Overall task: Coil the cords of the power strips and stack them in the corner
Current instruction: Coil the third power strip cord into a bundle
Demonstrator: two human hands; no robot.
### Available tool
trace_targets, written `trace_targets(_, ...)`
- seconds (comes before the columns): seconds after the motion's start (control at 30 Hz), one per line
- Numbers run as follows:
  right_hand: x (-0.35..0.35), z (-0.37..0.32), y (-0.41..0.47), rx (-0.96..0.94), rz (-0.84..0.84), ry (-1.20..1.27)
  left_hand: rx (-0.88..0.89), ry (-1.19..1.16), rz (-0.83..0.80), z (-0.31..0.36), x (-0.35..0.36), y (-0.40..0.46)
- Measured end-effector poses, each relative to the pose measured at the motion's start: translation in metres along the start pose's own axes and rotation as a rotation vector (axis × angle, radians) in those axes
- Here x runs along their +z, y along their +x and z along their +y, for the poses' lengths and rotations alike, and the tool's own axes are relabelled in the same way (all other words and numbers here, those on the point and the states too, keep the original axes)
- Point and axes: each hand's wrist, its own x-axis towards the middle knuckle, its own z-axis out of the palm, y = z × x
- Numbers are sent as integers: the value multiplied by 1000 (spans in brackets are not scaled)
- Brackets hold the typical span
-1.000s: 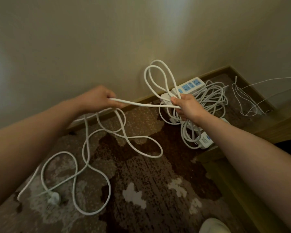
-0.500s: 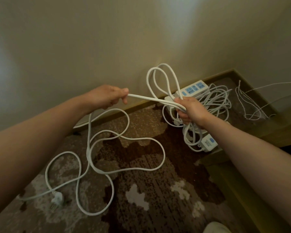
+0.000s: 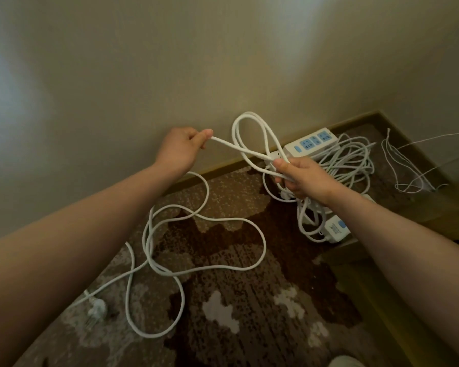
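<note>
The right hand (image 3: 303, 178) grips gathered loops of white cord (image 3: 252, 133) as an anchor, while the left hand (image 3: 182, 149), at nine o'clock, pinches the cord taut, probably for another loop.

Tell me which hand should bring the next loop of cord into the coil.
The left hand. It pinches the cord just ahead of the slack lying on the carpet, so it can feed it over. The right hand is full, holding the finished loops.
</note>
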Motion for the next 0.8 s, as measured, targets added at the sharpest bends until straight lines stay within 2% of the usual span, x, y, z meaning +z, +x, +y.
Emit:
trace_targets(0.13,1,4,1,26,83,-151,56,27,-129,4,1,-4)
trace_targets(0.23,3,8,-1,47,75,-213,104,77,-162,4,0,-2)
trace_targets(0.37,3,5,-1,-31,66,-20,132,125,-96,-3,-9,1)
trace_targets(0.47,-4,0,2,-42,236,148,156,181,-34,-12,-17,-2)
trace_targets(0.57,-9,3,5,-24,387,204,192,238,-12,-24,-35,-7)
trace_targets(0.7,-10,3,7,15,517,212,256,221,-196,-37,-61,-23)
trace_targets(0.8,-11,3,7,16,552,115,158,110,-249,-37,-68,-31)
